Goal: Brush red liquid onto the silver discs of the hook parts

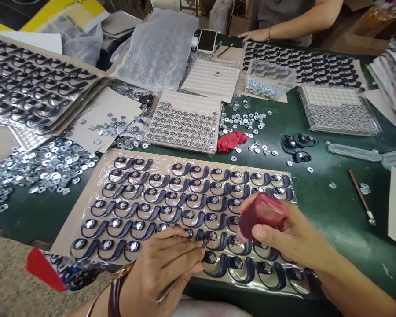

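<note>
My right hand (295, 235) is wrapped round a dark red squeeze bottle (262, 215), its pale nozzle tilted down over the dark curved pieces. Between the fingers of my left hand (166, 262) is a thin stick tool (167, 291), with its dark tip at the round centre of a curved piece (214, 240). Rows of these pieces, each with a shiny round part, lie on a plastic-covered cardboard sheet (74, 213) beneath both hands. My left hand hides some of the pieces in the lower rows.
Loose metal discs (49, 169) are heaped at the left. Behind the sheet stand a tray of round metal parts (185, 125), a red cloth (231, 141) and a clear box (270, 77). A brush-like stick (361, 196) lies right. A co-worker's hand (255, 35) rests across the table.
</note>
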{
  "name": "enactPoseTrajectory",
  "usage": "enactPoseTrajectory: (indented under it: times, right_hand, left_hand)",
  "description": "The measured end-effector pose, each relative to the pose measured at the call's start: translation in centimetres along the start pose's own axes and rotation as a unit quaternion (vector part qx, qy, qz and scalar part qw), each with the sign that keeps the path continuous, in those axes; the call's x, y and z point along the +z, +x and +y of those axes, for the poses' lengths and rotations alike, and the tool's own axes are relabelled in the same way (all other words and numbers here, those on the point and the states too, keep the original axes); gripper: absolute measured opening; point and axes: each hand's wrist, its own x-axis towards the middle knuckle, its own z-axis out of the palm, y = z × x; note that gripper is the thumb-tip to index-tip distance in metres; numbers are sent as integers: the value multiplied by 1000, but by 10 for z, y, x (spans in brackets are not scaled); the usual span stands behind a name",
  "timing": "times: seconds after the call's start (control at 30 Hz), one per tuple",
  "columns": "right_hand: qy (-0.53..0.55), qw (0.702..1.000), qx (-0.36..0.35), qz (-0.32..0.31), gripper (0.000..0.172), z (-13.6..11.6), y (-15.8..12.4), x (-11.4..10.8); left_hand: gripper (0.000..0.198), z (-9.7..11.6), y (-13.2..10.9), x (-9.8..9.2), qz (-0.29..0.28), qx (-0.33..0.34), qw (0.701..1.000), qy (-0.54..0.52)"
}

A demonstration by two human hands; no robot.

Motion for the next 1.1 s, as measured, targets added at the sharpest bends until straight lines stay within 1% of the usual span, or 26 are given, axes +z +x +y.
enactPoseTrajectory:
  times: [0.13,0.17,0.23,0.3,0.37,0.47,0.53,0.6,0.73,0.83,1.0,1.1]
  right_hand:
    - [22,999,1,-36,23,5,7,-8]
    - [25,999,0,-36,24,6,9,-9]
    - [19,1000,-6,-4,24,7,13,-9]
    - [-10,998,-33,52,20,10,20,-5]
    - [-60,988,-85,110,17,14,28,3]
    - [-121,966,-169,156,20,21,40,15]
    - [-139,955,-205,162,20,25,46,21]
    - [-144,951,-221,163,20,29,49,24]
    - [-139,956,-215,147,21,35,50,25]
    - [-156,954,-217,134,22,39,50,26]
    - [-196,938,-244,148,23,41,50,27]
    - [-196,938,-239,160,19,37,51,27]
  left_hand:
    - [24,4,6,-2,-21,5,1000,20]
    - [23,5,7,-2,-21,10,999,29]
    - [21,4,7,-1,-5,27,998,54]
    - [20,1,5,1,15,46,995,90]
    - [23,-3,3,5,20,62,989,133]
    - [26,-8,3,11,5,79,980,181]
    - [24,-9,6,13,-3,86,977,194]
    - [22,-7,9,14,-3,88,976,200]
    - [19,-3,12,15,2,93,973,213]
    - [19,0,14,15,-2,96,971,219]
    - [19,0,15,14,-9,93,972,214]
    - [19,0,15,14,-5,89,973,211]
